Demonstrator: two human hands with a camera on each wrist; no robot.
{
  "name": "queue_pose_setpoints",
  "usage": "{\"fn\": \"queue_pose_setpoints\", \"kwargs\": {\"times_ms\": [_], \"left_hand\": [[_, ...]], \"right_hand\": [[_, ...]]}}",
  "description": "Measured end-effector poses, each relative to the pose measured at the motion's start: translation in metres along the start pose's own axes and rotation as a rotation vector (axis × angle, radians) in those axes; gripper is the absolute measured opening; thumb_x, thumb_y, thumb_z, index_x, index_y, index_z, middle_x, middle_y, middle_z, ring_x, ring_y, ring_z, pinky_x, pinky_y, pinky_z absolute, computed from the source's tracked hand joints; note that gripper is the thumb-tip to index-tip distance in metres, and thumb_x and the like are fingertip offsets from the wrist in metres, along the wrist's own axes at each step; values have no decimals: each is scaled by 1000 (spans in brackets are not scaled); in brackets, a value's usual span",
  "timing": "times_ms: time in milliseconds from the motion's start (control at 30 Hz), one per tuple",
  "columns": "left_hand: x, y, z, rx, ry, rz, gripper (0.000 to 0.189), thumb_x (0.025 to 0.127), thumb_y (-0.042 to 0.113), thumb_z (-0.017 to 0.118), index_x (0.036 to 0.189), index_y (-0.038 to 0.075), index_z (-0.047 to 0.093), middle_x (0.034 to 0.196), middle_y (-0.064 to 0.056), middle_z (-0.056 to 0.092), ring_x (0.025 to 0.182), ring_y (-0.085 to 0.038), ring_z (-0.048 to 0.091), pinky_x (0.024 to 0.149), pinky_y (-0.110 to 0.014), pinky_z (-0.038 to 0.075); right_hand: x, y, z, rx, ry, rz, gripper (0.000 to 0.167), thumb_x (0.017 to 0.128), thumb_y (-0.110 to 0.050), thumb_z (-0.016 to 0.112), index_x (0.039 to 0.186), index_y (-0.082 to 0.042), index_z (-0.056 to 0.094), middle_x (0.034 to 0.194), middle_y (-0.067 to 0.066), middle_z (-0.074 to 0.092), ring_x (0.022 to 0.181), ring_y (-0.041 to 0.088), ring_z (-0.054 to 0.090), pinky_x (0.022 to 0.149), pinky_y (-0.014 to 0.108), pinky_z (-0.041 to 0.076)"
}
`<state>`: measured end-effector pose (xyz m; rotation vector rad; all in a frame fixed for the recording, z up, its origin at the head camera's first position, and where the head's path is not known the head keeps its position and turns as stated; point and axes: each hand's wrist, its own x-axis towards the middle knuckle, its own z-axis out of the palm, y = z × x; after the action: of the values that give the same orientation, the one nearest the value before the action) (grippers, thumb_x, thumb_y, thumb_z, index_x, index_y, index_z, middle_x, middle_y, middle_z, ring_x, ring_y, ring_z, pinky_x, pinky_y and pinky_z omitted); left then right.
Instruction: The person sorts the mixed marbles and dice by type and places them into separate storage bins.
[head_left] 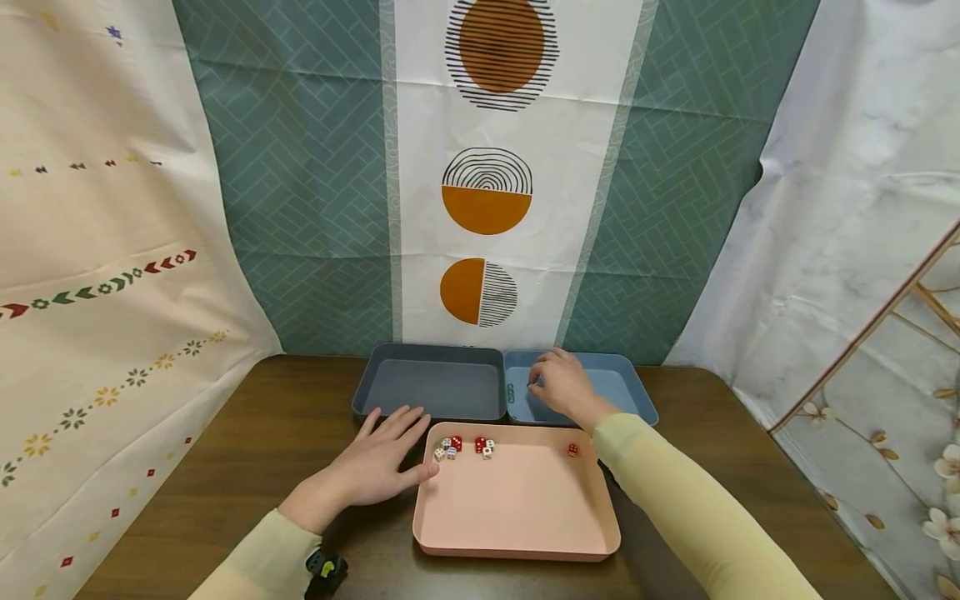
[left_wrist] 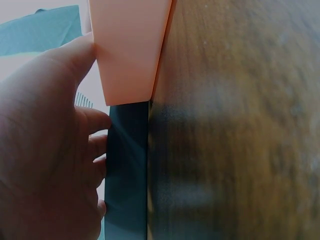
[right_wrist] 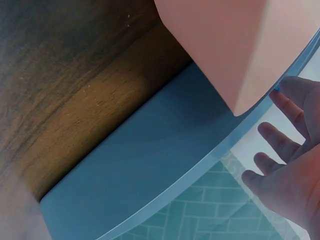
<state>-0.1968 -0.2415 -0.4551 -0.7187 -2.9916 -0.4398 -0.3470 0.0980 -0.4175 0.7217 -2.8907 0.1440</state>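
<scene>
My right hand (head_left: 562, 383) is over the light blue tray (head_left: 611, 385), pinching a small blue die (right_wrist: 276, 89) between thumb and index finger; the fingers hide most of it. Several green dice (head_left: 511, 392) lie along that tray's left wall. My left hand (head_left: 375, 462) is spread out, its thumb touching the left rim of the pink tray (head_left: 517, 512). Its fingertips reach the front edge of the dark grey tray (head_left: 435, 387). Inside the pink tray, white dice (head_left: 439, 455) and red dice (head_left: 457, 442) cluster at the back left. One red die (head_left: 572, 450) sits at the back right.
The dark grey and light blue trays stand side by side behind the pink one on a brown wooden table (head_left: 247, 467). A patterned cloth (head_left: 315, 208) hangs right behind them. Light drapes (head_left: 840, 275) border the table on both sides.
</scene>
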Motion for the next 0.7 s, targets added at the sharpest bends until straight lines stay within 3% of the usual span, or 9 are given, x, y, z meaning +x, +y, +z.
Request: {"fn": "queue_pose_setpoints", "kwargs": {"times_ms": [700], "left_hand": [[-1,2,-1,3,-4,-7,90,109,69,54,171,7,40,178,-16,33,167,-39,23,131,-70,4]], "right_hand": [[5,-2,4,-62,-54,-4,7,103,-22,81,106,-17,86,141,14,71,154,45,45,127,62,33]]}}
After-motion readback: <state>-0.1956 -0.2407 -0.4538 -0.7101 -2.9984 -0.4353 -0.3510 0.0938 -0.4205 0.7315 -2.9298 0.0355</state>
